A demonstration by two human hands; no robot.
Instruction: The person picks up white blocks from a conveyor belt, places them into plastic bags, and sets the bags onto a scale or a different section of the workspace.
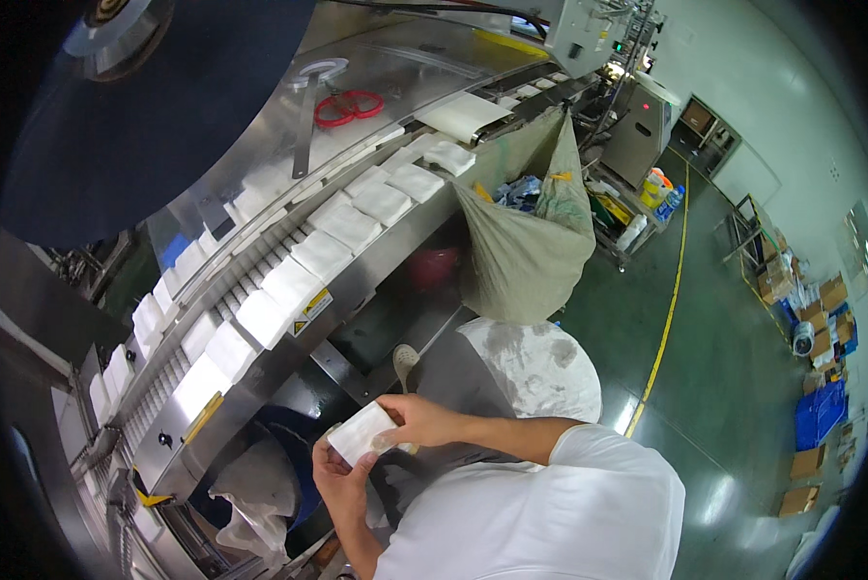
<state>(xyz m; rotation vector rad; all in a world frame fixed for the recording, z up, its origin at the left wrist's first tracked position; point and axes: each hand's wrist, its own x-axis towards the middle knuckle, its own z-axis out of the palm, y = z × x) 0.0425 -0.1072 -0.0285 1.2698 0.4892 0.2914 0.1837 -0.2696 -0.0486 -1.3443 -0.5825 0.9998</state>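
My left hand (343, 485) and my right hand (422, 421) together hold a small white square pad (362, 432), which looks soft and folded. The left fingers wrap its lower left side, with the thumb on top. My right hand grips the upper right edge. Just beyond my hands runs a metal conveyor (333, 293), with similar white pads (323, 253) lying in a row along its near edge. More pads (172, 282) stand or lean along its far side.
Red-handled scissors (349, 107) and a metal ruler (305, 130) lie on the machine top. A grey-green cloth sack (531, 251) hangs beside the conveyor. A round white-topped stool (540, 372) stands at my right. Below the conveyor is a plastic bag (255, 488). Cardboard boxes (809, 462) line the right wall.
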